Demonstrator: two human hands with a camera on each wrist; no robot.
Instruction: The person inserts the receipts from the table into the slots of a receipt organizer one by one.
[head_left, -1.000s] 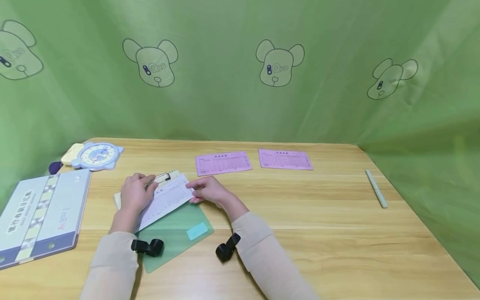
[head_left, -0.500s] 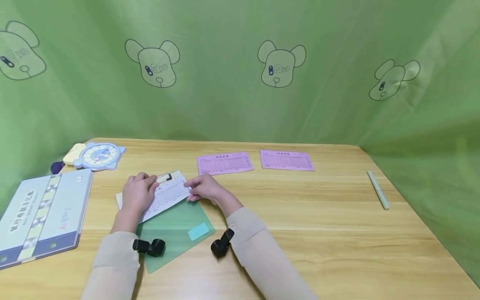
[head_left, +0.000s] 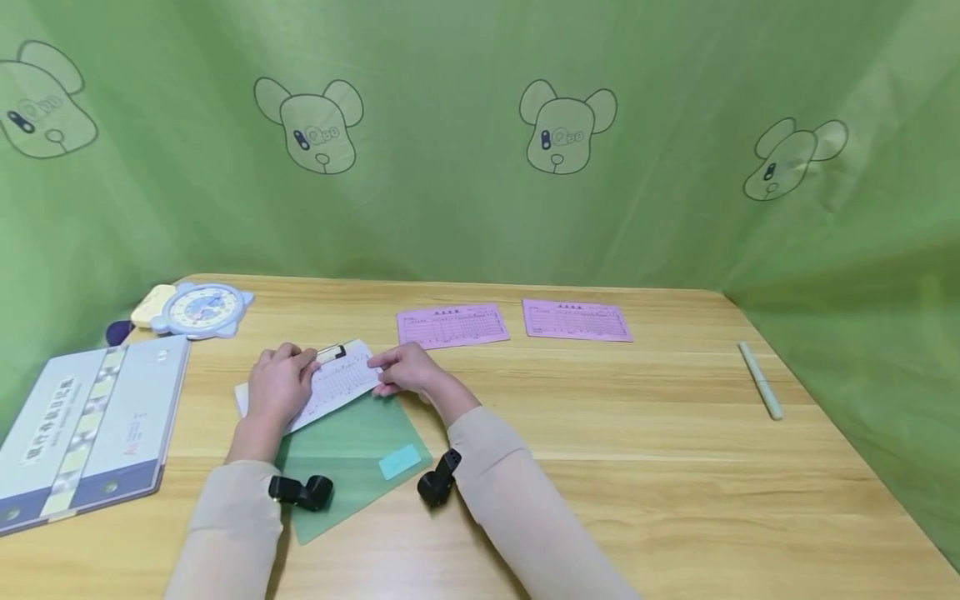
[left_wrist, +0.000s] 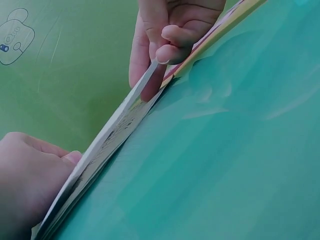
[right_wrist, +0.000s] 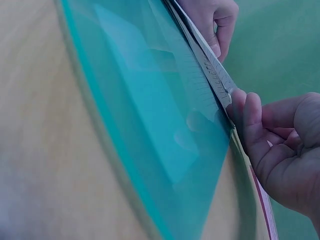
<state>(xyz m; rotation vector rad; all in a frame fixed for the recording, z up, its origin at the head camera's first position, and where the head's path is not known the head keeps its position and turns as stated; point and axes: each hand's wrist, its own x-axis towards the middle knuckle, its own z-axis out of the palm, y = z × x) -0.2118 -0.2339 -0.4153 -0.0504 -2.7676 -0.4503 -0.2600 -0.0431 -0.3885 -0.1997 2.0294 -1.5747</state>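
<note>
The head view looked forward and down from above the table's (head_left: 637,467) near side, far enough back to include both sleeves (head_left: 232,517) and the green curtain (head_left: 450,225) beyond. The left wrist view sat low and close beside the left hand (left_wrist: 32,182), facing the curtain, tilted; the right wrist view, also low, close and tilted, looked past the right hand (right_wrist: 290,172). These two shared both hands and the white paper's (left_wrist: 104,132) edge.

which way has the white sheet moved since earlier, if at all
Yes: judged against the blue note, the white sheet has shifted away from it, toward the clip.
</note>
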